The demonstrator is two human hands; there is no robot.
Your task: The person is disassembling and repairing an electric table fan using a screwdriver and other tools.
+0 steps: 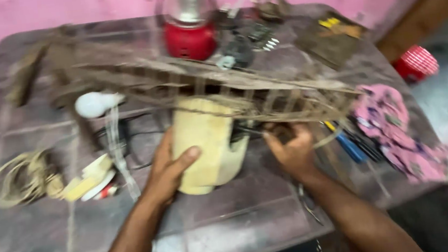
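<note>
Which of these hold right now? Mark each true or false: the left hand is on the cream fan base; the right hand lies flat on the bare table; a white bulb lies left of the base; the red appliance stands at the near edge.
1. The left hand is on the cream fan base: true.
2. The right hand lies flat on the bare table: false; it grips the dusty wire fan guard from below.
3. A white bulb lies left of the base: true.
4. The red appliance stands at the near edge: false; it stands at the far side, by the pink wall.
</note>
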